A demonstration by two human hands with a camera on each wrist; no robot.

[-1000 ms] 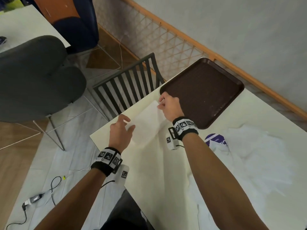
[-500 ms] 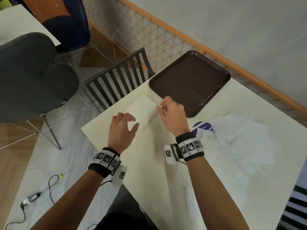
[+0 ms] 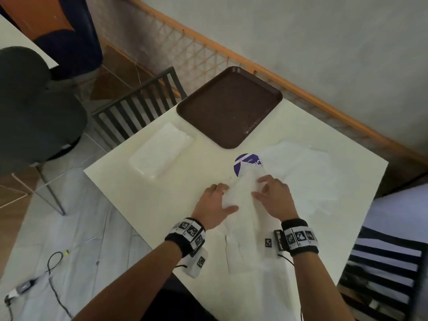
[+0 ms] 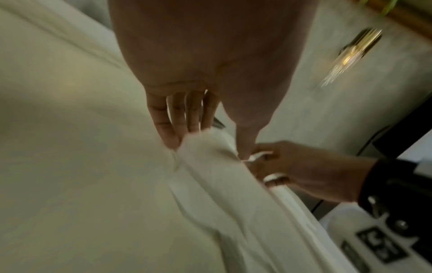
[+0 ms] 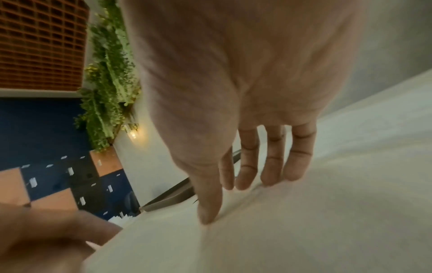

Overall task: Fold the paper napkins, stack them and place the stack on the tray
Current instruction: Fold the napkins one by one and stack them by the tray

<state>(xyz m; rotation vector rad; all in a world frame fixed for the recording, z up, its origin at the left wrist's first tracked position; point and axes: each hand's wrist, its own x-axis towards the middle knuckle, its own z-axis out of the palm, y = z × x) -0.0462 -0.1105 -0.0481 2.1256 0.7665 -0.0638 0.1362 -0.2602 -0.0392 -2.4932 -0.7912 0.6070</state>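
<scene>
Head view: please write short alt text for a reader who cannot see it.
Both hands, left hand and right hand, rest on an unfolded napkin on a cream table. A folded stack lies beside the brown tray, which holds no napkins.

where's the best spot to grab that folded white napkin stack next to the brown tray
Probably by its two short ends, one hand from each side. The folded white paper napkin stack lies flat as a long rectangle, its far end beside the brown plastic tray. Slide fingers under and pinch thumb on top, so the layers stay together.
</scene>
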